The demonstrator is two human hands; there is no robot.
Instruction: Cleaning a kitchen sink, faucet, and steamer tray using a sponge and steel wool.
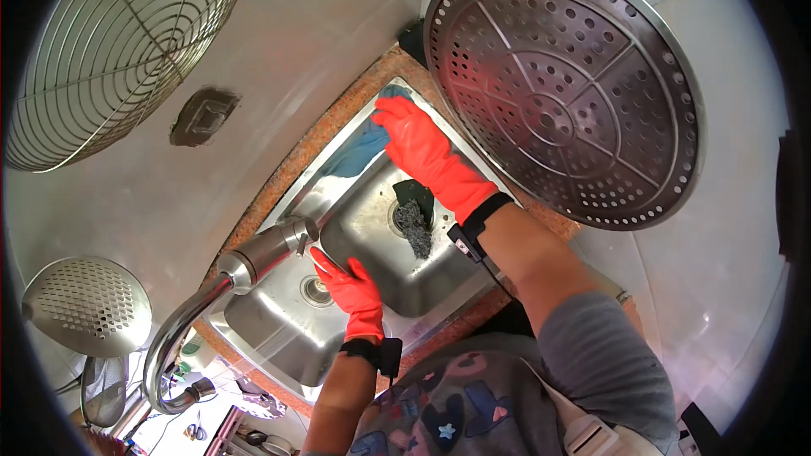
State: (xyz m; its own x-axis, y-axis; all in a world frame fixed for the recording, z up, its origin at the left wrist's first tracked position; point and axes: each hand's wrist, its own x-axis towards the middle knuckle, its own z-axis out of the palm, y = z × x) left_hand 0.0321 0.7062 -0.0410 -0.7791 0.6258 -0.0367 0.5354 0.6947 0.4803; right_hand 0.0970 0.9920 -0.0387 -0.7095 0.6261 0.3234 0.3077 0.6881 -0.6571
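My right hand [418, 145], in an orange-red rubber glove, is at the far corner of the stainless steel sink [355, 221]. Its curled fingers are on a blue cloth [356, 151] that lies along the sink's back ledge; the palm hides part of the cloth. My left hand [350, 294], gloved alike, is at the divider between the two basins, just below the tap's lever [302, 244]. Its thumb and fingers are apart, and I see nothing held. A grey steel-wool scourer [413, 228] and a dark green scouring pad [418, 196] lie over the right basin's drain.
The tap [253, 261] arches over the left basin with its drain [315, 291]. A large perforated steamer plate [564, 95] stands at the right. On the wall hang a wire basket [146, 50], a perforated skimmer [89, 310] and a mesh strainer [103, 392]. Scissors [196, 432] lie lower left.
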